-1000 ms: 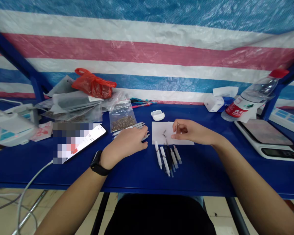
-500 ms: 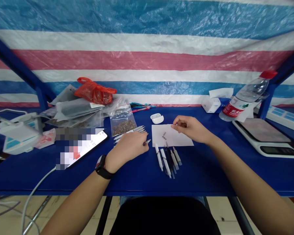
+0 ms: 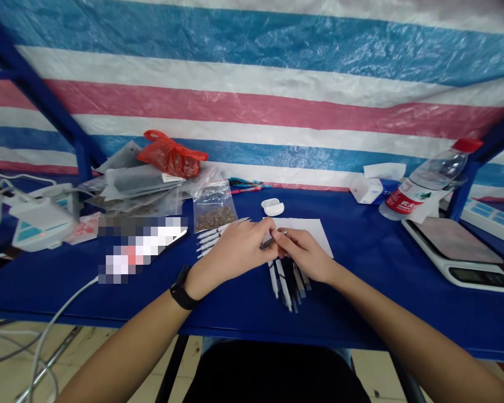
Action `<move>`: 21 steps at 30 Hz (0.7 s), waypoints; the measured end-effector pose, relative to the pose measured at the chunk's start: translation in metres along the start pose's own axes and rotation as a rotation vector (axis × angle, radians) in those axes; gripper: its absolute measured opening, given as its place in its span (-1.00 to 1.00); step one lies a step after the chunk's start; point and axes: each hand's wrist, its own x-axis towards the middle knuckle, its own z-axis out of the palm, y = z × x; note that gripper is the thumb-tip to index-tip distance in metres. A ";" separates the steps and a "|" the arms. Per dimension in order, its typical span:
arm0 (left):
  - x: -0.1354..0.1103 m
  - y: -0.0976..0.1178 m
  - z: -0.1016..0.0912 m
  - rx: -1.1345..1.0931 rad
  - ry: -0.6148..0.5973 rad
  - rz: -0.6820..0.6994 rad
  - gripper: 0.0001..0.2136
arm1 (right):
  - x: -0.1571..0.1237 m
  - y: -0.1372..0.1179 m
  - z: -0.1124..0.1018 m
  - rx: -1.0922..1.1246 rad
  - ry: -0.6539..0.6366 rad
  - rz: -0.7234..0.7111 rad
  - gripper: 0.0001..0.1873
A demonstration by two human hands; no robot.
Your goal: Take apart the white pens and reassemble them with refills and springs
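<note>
My left hand (image 3: 239,249) and my right hand (image 3: 304,252) meet above the blue table (image 3: 361,291). Both pinch the same thin silver pen part (image 3: 271,242) between their fingertips. Under the hands lies a white sheet of paper (image 3: 315,229). Several white pen barrels (image 3: 283,280) lie side by side just in front of the right hand. More silver pen tips (image 3: 212,238) lie in a row left of the left hand. A black watch is on my left wrist.
A phone (image 3: 143,246) with a cable lies at left, beside a clear bag of small parts (image 3: 214,210), plastic bags and a red bag (image 3: 172,157). A white earbud case (image 3: 273,207) sits behind the paper. A scale (image 3: 457,246) and water bottle (image 3: 428,182) stand at right.
My right hand has come down from the far side of the paper toward my left hand. My left hand lifted a silver part from the row, and both hands now meet on it.
</note>
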 end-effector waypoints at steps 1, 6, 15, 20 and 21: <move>0.000 0.000 0.001 -0.006 0.049 0.013 -0.95 | 0.000 0.000 0.002 0.022 0.047 -0.012 -0.33; 0.000 0.002 0.010 -0.061 0.232 0.066 -0.85 | 0.003 0.001 -0.006 0.114 0.385 -0.053 -0.33; -0.005 0.021 0.026 -1.184 -0.220 -0.206 -0.68 | 0.001 0.006 -0.016 0.221 0.371 -0.060 -0.32; -0.005 0.015 0.021 -1.684 -0.528 -0.271 -0.68 | 0.000 0.008 -0.014 0.289 0.297 -0.118 -0.39; -0.005 0.013 0.021 -1.748 -0.580 -0.264 -0.67 | 0.000 0.008 -0.014 0.289 0.295 -0.138 -0.42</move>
